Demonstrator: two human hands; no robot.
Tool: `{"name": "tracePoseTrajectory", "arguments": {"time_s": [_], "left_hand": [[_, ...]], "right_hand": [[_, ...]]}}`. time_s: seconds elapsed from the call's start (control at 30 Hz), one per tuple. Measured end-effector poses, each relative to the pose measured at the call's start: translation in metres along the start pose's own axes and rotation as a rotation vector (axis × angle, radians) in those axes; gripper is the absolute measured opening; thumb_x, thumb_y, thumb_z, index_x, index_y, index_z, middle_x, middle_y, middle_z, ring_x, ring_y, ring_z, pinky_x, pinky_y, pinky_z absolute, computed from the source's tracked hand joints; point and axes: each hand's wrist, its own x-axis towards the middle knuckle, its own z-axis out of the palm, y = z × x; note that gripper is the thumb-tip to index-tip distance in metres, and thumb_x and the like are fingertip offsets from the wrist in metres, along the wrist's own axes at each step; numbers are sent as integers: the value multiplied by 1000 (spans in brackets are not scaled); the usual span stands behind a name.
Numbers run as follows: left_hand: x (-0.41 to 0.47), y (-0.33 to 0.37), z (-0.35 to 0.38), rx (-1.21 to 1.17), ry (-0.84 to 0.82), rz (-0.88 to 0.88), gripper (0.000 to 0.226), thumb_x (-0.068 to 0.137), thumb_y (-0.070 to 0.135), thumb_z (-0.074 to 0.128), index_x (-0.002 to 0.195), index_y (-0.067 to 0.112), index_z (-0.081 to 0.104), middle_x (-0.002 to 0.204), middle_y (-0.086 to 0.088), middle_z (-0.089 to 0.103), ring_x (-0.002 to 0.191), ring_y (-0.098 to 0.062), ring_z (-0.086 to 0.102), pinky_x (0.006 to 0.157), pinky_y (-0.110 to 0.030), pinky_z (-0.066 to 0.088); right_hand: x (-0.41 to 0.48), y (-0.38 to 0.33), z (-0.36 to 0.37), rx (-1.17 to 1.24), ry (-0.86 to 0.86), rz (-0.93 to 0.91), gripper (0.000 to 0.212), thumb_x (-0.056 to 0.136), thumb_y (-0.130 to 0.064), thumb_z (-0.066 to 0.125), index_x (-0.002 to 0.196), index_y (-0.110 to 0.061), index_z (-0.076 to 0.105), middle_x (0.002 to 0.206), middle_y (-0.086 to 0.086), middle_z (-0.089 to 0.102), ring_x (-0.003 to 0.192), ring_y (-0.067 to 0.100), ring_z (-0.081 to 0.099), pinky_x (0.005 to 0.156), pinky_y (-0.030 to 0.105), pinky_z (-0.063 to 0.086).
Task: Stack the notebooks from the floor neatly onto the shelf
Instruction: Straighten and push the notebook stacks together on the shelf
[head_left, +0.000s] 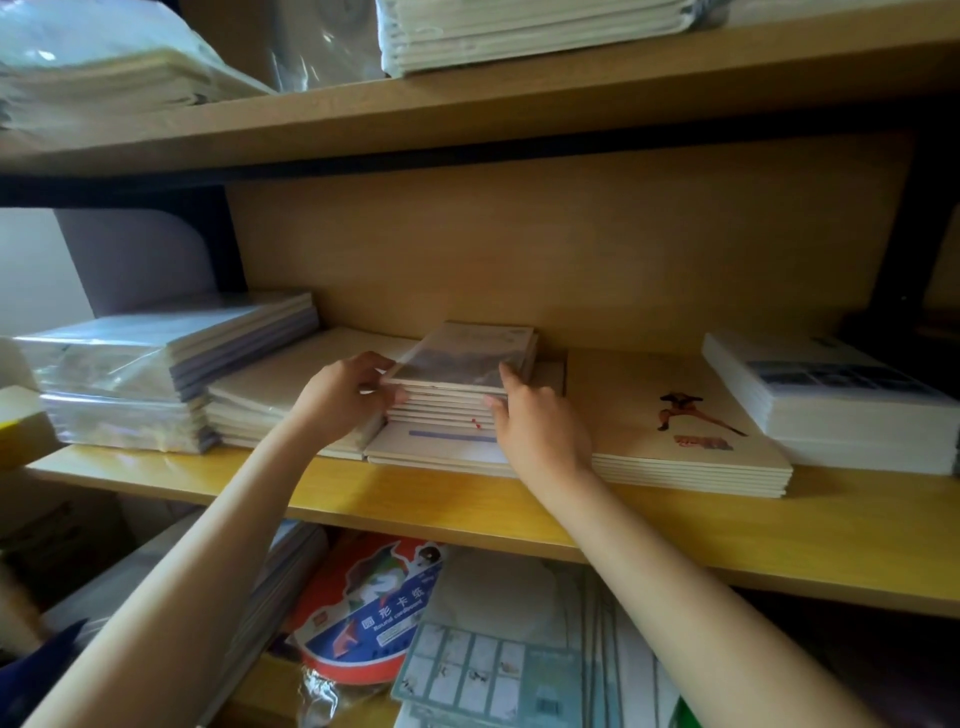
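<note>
The wooden shelf (649, 525) carries several flat piles; in its middle a small stack of notebooks (460, 384) sits on a wider cream pile (441, 447), long axis running back toward the rear panel. Both hands bracket it — the left hand (340, 395) curled on its near-left corner, the right hand (535, 421) fingers half-closed on the near-right edge. Squaring it likely means pushing straight back.
</note>
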Motion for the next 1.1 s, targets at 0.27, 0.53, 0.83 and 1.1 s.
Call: {"name": "tracePoseTrajectory", "arguments": {"time_s": [0.27, 0.53, 0.83, 1.1], "left_hand": [[2, 0, 0, -49, -61, -20, 62, 76, 26, 75, 130, 16, 48, 123, -8, 60, 109, -24, 58, 92, -38, 48], [-2, 2, 9, -29, 110, 96, 32, 82, 26, 69, 114, 24, 66, 113, 2, 67, 102, -16, 63, 84, -34, 49], [2, 3, 11, -86, 124, -1, 32, 82, 28, 69, 114, 26, 68, 112, -1, 69, 100, -17, 62, 86, -32, 49], [2, 11, 8, -160, 117, -58, 28, 84, 24, 67, 111, 21, 70, 112, -2, 70, 105, -19, 62, 88, -28, 46]], "right_hand": [[-1, 0, 10, -36, 92, 4, 49, 99, -45, 34, 144, -26, 33, 112, 8, 67, 101, 25, 64, 81, 34, 49], [7, 5, 19, -68, 230, -82, 38, 100, -31, 41, 137, -25, 48, 116, 11, 67, 114, 26, 57, 95, 34, 38], [6, 5, 15, -88, 144, -51, 42, 100, -36, 35, 141, -26, 40, 125, 7, 62, 117, 24, 54, 93, 34, 40], [5, 3, 11, -29, 156, 5, 41, 100, -36, 35, 138, -25, 45, 113, 6, 68, 100, 24, 64, 76, 30, 49]]}}
